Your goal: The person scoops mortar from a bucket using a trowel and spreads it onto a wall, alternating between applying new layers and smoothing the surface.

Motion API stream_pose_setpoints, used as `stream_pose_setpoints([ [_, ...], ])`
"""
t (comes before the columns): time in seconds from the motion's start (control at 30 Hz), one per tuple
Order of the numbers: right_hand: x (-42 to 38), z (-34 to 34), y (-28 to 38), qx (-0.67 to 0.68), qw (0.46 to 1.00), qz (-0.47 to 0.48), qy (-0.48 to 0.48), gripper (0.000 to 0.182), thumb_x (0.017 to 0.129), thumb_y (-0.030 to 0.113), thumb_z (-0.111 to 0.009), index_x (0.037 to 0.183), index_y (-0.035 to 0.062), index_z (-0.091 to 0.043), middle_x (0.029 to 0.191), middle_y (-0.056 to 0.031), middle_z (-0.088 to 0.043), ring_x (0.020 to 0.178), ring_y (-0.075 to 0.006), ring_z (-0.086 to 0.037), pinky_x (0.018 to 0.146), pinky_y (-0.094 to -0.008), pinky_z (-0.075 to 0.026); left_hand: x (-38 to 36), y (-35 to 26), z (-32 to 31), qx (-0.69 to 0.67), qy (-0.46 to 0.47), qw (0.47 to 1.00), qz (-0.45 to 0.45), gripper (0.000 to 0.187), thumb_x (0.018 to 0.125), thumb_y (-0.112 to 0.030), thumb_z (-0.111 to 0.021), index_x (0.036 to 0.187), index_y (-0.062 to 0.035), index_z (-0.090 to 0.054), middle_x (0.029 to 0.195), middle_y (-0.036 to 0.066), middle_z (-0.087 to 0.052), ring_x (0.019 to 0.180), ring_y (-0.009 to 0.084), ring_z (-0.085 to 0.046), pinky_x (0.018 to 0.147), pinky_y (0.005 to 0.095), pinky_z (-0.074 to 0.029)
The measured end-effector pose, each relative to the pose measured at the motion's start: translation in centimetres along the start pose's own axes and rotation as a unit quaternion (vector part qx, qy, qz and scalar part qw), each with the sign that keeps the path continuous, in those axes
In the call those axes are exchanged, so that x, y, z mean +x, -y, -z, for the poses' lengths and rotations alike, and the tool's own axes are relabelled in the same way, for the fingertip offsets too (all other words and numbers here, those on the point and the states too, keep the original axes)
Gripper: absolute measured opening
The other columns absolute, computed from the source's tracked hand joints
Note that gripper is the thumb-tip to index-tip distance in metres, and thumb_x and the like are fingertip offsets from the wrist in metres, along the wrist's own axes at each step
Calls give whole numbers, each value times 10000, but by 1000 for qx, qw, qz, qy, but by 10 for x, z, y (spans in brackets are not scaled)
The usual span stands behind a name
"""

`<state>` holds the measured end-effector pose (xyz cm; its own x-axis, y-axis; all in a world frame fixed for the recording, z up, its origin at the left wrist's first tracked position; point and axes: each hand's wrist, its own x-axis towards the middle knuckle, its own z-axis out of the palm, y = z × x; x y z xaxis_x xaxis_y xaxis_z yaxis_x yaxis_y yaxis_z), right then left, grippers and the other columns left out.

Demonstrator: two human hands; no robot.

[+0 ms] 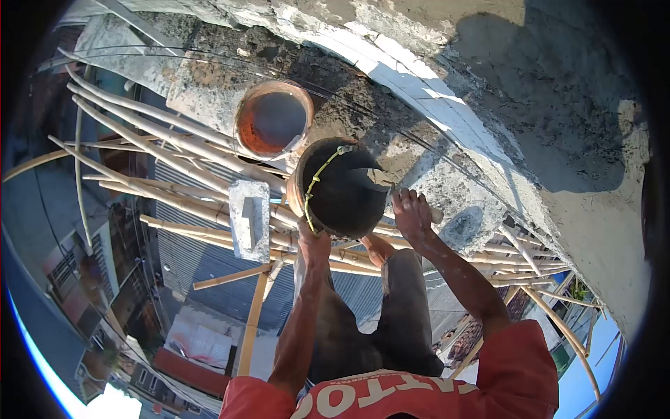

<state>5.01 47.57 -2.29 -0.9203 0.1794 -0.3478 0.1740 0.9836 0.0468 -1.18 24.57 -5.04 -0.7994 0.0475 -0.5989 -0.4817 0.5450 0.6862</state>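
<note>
One trowel [437, 215] in right hand [412, 215], blade over bucket [296, 187].

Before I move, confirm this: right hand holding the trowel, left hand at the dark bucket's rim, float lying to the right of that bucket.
Wrong on the float: the head view shows it lying to the left of the dark bucket. The rest stands: the right hand holds the trowel, and the left hand is at that bucket's rim.
</note>
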Motion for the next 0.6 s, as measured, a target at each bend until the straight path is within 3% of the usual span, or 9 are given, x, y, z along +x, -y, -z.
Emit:
stream_pose_setpoints([
  [0.03,0,16,3,0,1000,2,-14,221,773,174,-539,952,44,-541,789,-75,-545,764,-189,-548,646,-331,-449,-15,-17,16,21,-12,1000,-11,352,733,30,-443,1083,16,-465,884,136,-566,785,224,-590,666,343,-506],
  [0.07,-6,32,10,-14,999,17,-26,231,772,172,-533,961,40,-543,787,-76,-544,759,-189,-547,643,-332,-447,-34,-28,35,9,-15,1000,-14,403,704,11,-497,1104,16,-443,897,217,-566,818,366,-586,725,420,-474],
  [0.1,-8,54,15,-30,998,33,-40,241,771,169,-527,971,36,-546,785,-77,-544,753,-189,-546,640,-333,-446,-54,-54,53,6,-23,999,-22,403,704,11,-497,1104,16,-443,897,217,-566,818,366,-586,725,420,-474],
  [0.17,-18,99,36,-66,996,43,-42,186,764,161,-548,926,69,-557,786,-60,-549,792,-191,-569,653,-321,-447,-99,-114,87,-92,8,995,24,408,690,28,-473,1097,14,-446,879,184,-547,793,311,-574,695,393,-477],
  [0.23,-24,126,55,25,993,113,-6,187,790,197,-550,936,80,-547,817,-48,-554,808,-175,-566,656,-313,-447,-126,-138,114,-50,-14,999,3,411,687,33,-449,1098,17,-444,869,159,-554,768,269,-578,675,367,-480],
  [0.3,-26,160,48,74,987,142,-25,200,789,230,-568,928,88,-548,780,-57,-572,763,-199,-588,634,-326,-456,-152,-172,140,-119,43,992,-15,428,696,29,-444,1124,23,-434,856,136,-555,754,226,-584,648,340,-491],
  [0.4,-38,214,50,193,960,198,-30,236,786,296,-605,911,103,-552,707,-74,-608,674,-247,-633,592,-351,-474,-182,-211,174,-201,25,979,-35,421,723,54,-417,1143,32,-450,911,115,-578,760,186,-601,653,307,-524],
  [0.5,-61,314,31,213,962,95,143,251,795,342,-577,930,132,-553,773,-129,-628,750,-310,-630,622,-405,-494,-197,-244,192,-251,29,967,-32,404,762,56,-415,1165,46,-447,994,121,-594,829,201,-615,717,323,-547],
  [0.6,-64,343,20,115,984,110,83,263,788,346,-580,912,114,-573,738,-141,-633,717,-320,-632,601,-424,-489,-199,-250,197,-308,45,944,-107,305,785,36,-431,1075,58,-525,939,119,-616,833,202,-619,736,335,-533],
])
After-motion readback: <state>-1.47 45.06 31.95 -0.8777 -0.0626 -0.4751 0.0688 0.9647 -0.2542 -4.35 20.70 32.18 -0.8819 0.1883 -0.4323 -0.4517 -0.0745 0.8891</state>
